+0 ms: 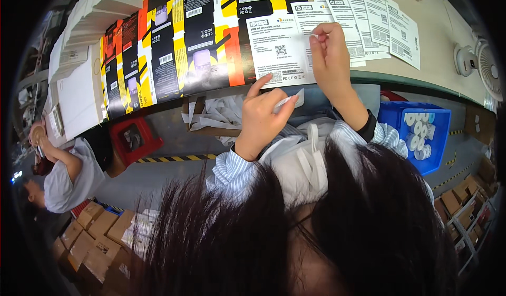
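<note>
A white sheet (282, 40) with black print lies flat — a small white slip (299, 100), held tilted, near its lower edge

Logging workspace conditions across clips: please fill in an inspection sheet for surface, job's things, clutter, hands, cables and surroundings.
Surface: beige table, dark-and-yellow printed cardboard on its left part
Job's things: white printed sheet at near edge, small whitish slip
Clutter: overlapping white sheets, fan
Hands: left hand holds the slip; right hand over the sheet, fingertips together
Cables: nothing clearly seen
Surroundings: blue crate with white rolls, another person, cardboard boxes
</note>
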Tool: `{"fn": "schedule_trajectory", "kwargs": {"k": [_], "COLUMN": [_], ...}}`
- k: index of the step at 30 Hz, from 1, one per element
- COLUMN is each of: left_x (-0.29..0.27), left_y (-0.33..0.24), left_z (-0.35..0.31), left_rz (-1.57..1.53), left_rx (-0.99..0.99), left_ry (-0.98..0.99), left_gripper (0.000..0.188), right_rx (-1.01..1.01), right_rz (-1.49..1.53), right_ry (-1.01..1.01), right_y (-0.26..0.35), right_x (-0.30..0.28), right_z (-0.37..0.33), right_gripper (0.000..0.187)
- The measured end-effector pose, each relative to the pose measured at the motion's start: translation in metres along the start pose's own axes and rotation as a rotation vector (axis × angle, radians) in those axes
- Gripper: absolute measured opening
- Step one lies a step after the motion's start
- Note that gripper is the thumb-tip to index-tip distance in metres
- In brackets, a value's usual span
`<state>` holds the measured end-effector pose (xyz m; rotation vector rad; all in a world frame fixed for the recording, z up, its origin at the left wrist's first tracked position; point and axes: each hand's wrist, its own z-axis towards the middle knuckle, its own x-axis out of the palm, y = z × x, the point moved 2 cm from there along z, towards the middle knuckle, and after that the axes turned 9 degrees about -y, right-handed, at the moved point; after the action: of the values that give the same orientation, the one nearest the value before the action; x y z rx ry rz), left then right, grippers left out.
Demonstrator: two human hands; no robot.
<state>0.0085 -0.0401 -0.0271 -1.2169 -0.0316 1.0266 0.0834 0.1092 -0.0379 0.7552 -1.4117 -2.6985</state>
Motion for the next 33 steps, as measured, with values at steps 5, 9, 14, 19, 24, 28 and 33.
{"fn": "schedule_trajectory", "kwargs": {"k": [5,9,14,19,24,28,33], "left_x": [0.005,0.001,-0.012,-0.01,0.03,0.054,0.086], "left_y": [0.002,-0.005,-0.008,-0.002,-0.015,-0.029,-0.029], "left_z": [-0.002,0.0,0.001,0.002,0.012,0.024,0.053], "left_rz": [0.04,0.071,-0.023,0.078,0.401,-0.046,-0.885], "left_rx": [0.05,0.003,-0.082,-0.144,0.014,-0.128,-0.638], "left_ry": [-0.026,-0.006,-0.161,-0.169,-0.072,-0.154,-0.278], "left_gripper": [0.019,0.013,0.012,0.01,0.013,0.012,0.015], "right_rx": [0.032,-0.097,0.338,0.008,0.069,-0.051,-0.139], "right_rz": [-0.096,-0.194,0.568,-0.012,-0.58,-0.749,-0.538], "right_ry": [0.131,0.117,0.162,-0.219,-0.191,0.1,0.126], "right_y": [0.007,0.008,-0.005,-0.032,-0.136,-0.123,-0.098], "right_x": [0.001,0.003,-0.028,-0.138,-0.198,-0.162,-0.118], "right_z": [-0.002,-0.002,0.01,0.057,0.062,0.048,0.047], "right_gripper": [0.027,0.031,0.025,0.02,0.062,0.081,0.083]}}
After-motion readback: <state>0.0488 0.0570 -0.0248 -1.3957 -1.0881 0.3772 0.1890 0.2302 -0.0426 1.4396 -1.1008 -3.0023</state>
